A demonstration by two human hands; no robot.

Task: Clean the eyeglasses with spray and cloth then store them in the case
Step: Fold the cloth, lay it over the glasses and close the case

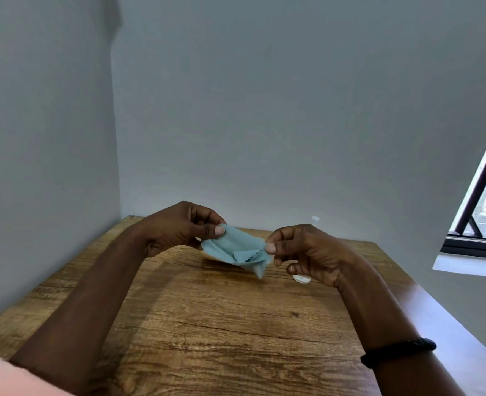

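Note:
A light blue cleaning cloth [240, 250] with zigzag edges hangs stretched between my two hands above the wooden table [221, 324]. My left hand [176, 227] pinches its left corner between thumb and fingers. My right hand [304, 250] pinches its right corner. A pale edge shows just under the cloth; I cannot tell what it is. A small white round object [301, 278] lies on the table below my right hand, partly hidden by it. The eyeglasses are not visible.
The table stands in a corner, with grey walls on the left and behind. A window [481, 201] with dark bars is at the right. A small clear cap-like thing [315, 218] sits near the table's far edge. I wear a black band [399, 351] on my right wrist.

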